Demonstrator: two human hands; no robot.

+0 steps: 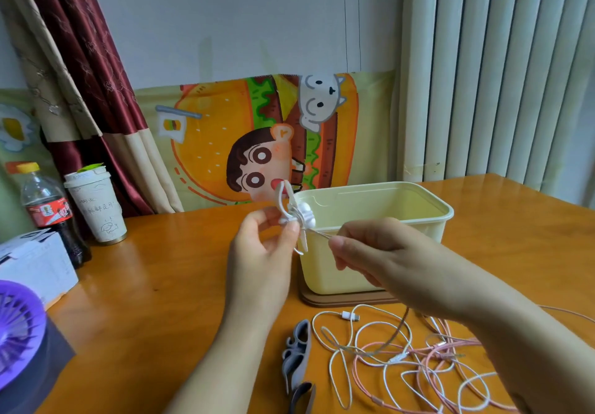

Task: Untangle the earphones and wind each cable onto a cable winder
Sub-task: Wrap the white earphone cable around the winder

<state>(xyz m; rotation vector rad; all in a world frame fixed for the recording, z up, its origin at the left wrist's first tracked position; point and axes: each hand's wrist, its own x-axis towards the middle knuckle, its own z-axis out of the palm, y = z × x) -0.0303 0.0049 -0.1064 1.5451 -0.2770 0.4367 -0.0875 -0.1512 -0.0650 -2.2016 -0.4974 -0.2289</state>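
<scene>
Since the coming turn depends on the line between our two hands, we start wide. On the table (161,285) stands one yellow tub (322,272). In front of it, beneath our right forearm, lies one tangle of cables (402,355); we count a white one and a pink one, and cannot tell if there are more. Our right hand (386,256) pinches the strand (318,232) at the fingertips. Our left hand (260,252) grips the one white winder (291,211) by its middle. Left of the tangle lie two others, a grey winder (297,352) and a second grey winder (302,397) cut by the frame edge. The white winder stands roughly upright, with what look like two earbuds (306,213) against it. The strand runs taut from it rightward and slightly down to the nearby right hand, so we judge the wraps go across that upright axis.
</scene>
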